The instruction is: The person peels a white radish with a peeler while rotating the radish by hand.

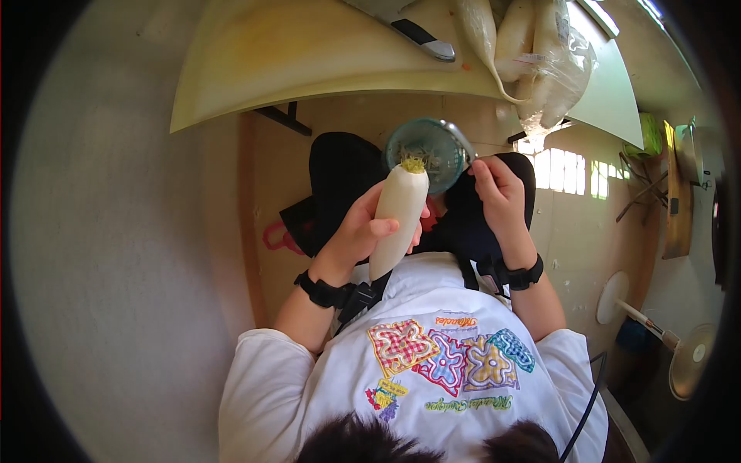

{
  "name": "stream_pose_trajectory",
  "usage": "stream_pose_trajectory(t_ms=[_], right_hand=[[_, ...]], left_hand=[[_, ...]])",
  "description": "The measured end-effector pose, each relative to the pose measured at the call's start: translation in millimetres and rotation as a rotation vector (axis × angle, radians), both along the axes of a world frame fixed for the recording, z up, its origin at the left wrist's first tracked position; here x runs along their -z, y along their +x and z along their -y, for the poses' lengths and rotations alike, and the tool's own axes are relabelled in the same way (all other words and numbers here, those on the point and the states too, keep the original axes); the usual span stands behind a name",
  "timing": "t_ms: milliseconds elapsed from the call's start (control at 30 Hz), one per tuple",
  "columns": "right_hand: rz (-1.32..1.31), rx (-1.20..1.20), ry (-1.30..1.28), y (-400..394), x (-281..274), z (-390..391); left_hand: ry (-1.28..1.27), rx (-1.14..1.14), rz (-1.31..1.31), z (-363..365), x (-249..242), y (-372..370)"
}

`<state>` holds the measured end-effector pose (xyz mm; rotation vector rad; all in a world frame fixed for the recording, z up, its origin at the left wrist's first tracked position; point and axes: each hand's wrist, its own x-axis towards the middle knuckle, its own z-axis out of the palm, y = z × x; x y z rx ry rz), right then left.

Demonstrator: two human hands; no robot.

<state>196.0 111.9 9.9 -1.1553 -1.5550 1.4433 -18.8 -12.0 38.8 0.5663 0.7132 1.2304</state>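
My left hand (370,226) is wrapped round a white daikon radish (401,204), its trimmed green top pointing away from me and its narrow end toward my shirt. In my right hand (498,189), pinched between thumb and fingers, is a slim grey tool that looks like a peeler (461,142); its exact shape is hard to make out. The tool is apart from the radish, over the right rim of a bluish see-through bin (421,133). Pale scraps lie inside this bin, which stands between my knees, just beyond the radish top.
A yellowish table (309,58) spans the far side, with a dark-handled knife (423,38) on it. Several more radishes (515,42) lie at its right, some in a clear plastic bag (567,73). A fan (689,361) stands at the right, and a pink-handled item (282,238) sits left of my legs.
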Motion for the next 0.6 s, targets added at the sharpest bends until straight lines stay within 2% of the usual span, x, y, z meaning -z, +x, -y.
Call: stream_pose_trajectory(t_ms=[167, 267, 367, 467, 600], right_hand=[[0.034, -0.109, 0.026, 6.0, -29.1, 12.1], [-0.023, -0.103, 0.061, 7.2, -29.7, 13.0], [-0.037, -0.089, 0.007, 13.2, -23.5, 11.4], [-0.056, -0.086, -0.008, 16.6, -20.4, 12.4], [-0.063, -0.085, -0.047, 16.6, -16.7, 14.3]], left_hand=[[-0.016, -0.144, -0.262, -6.8, 5.1, 9.1], [-0.104, -0.210, -0.300, -9.8, 8.4, 11.3], [-0.125, -0.276, -0.254, -10.3, 15.9, 12.2], [-0.134, -0.242, -0.192, -9.0, 6.1, 9.8], [-0.128, -0.279, -0.217, -10.4, 12.4, 9.8]])
